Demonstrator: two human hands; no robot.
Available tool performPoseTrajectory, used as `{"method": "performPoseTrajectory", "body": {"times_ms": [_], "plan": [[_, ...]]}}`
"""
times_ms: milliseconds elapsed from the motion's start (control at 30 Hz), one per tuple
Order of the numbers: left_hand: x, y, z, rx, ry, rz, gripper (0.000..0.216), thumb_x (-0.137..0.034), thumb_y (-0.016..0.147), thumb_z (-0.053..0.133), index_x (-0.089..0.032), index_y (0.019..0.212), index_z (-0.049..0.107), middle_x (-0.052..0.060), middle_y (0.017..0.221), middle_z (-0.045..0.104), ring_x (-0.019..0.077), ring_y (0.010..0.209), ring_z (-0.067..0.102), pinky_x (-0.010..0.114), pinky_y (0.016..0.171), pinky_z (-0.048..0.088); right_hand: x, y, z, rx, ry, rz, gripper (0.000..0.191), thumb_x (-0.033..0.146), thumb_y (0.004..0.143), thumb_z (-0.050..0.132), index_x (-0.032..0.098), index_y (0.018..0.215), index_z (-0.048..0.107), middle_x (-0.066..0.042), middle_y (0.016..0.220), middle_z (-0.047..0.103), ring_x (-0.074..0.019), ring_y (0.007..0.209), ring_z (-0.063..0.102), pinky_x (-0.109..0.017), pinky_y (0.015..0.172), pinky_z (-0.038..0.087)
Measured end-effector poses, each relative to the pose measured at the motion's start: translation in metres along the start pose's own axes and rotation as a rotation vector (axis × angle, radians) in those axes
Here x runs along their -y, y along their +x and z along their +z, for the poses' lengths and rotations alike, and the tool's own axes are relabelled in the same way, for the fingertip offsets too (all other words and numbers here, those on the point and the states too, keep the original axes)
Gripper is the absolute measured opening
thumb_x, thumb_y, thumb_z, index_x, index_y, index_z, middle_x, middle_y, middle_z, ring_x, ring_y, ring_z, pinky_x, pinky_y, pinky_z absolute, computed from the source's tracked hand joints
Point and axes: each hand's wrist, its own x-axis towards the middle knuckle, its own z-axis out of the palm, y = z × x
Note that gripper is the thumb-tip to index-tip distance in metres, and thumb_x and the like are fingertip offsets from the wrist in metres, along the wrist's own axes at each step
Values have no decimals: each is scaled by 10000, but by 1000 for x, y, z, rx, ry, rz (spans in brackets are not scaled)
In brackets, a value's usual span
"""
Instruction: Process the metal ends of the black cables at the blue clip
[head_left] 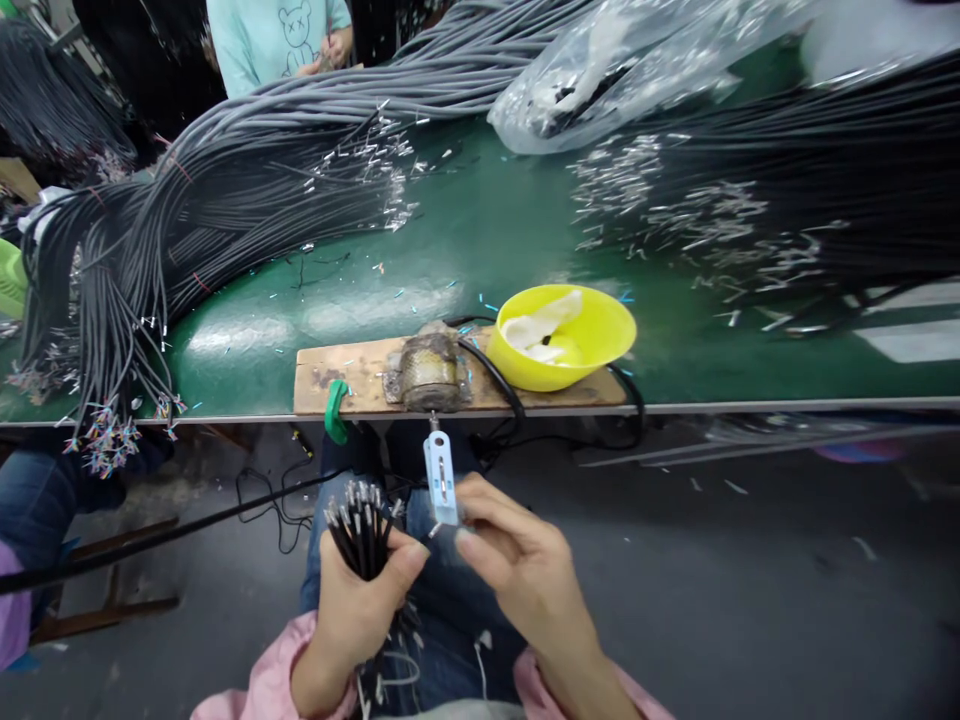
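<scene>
My left hand (364,600) is closed around a bundle of black cables (365,535) with silvery tips pointing up. One tip sticks out past the thumb, toward a light-blue plastic clip (441,478). The clip hangs from the shaft of a small, grimy motor (430,370) fixed to a wooden board (352,370). Beside the clip's lower end is my right hand (517,560), its thumb and fingers curled. Motion smears its fingertips, so whether they grip the clip cannot be made out.
A yellow bowl (600,335) with white pieces inside rests on the board, near a green clamp (336,410). Grey and black cables (225,190) heap up at left, more black cables (825,180) at right. Behind the green table (495,230) stands a person (277,40).
</scene>
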Motion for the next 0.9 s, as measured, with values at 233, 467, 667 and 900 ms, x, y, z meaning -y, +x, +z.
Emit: {"method": "performPoseTrajectory", "body": {"times_ms": [233,467,667,900], "plan": [[-1,-5,6,-63,145,65,189,-196,679,721,-179,503,654,26,495,556,149,470,487,269,474,423,9,3,5,-34,-188,-236,171,60,701,627,209,617,636,-4,566,618,-161,544,525,-313,569,420],[6,-7,6,-129,116,68,152,-195,662,735,-186,544,639,42,548,583,177,512,531,289,505,460,5,2,-1,-71,-257,-159,123,165,739,634,212,626,646,-24,590,624,-177,565,539,-328,577,429],[4,-6,6,-40,57,6,256,-315,694,725,-179,509,610,12,466,473,121,419,400,254,407,350,5,1,1,59,-88,-40,159,316,799,635,206,699,695,-59,675,662,-198,648,583,-309,586,462],[11,-2,2,77,-176,-199,406,-574,641,699,-172,646,640,-49,421,357,54,327,247,213,330,163,2,-3,0,67,-150,-27,238,333,825,606,201,640,676,-46,618,648,-196,610,576,-326,637,469]]}}
